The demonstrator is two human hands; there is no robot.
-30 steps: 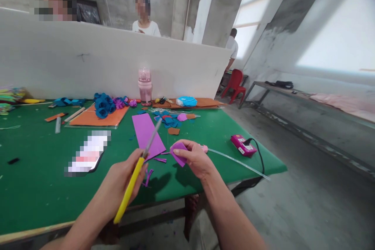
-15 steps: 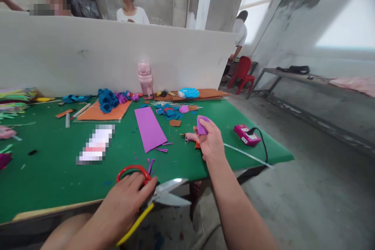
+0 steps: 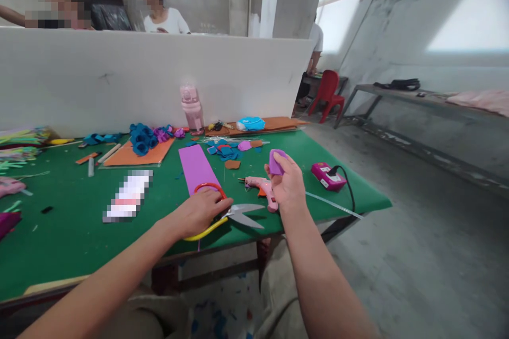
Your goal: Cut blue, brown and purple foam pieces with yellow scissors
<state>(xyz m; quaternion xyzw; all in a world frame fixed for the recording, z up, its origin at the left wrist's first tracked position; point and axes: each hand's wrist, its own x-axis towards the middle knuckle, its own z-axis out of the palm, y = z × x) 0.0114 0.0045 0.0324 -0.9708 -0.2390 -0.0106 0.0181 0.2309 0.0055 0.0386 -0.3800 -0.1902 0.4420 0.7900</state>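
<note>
My left hand (image 3: 199,214) rests closed on the red and yellow handles of a pair of scissors (image 3: 233,213), which lie with blades apart on the green table (image 3: 71,233) near its front edge. My right hand (image 3: 287,184) is held above the table and pinches a small purple foam piece (image 3: 275,161). A pink glue gun (image 3: 262,186) lies on the table just left of my right hand. A purple foam sheet (image 3: 194,168) lies behind the scissors.
Blue and purple foam flowers (image 3: 143,137) sit on an orange sheet (image 3: 131,154). A pink bottle (image 3: 191,107) stands by the white partition (image 3: 119,79). A pink power strip (image 3: 326,176) with a black cable lies at the right edge. People stand behind the partition.
My left hand has brought the scissors from the air down onto the table and forward. My right hand has lifted the purple piece and now hovers by the glue gun.
</note>
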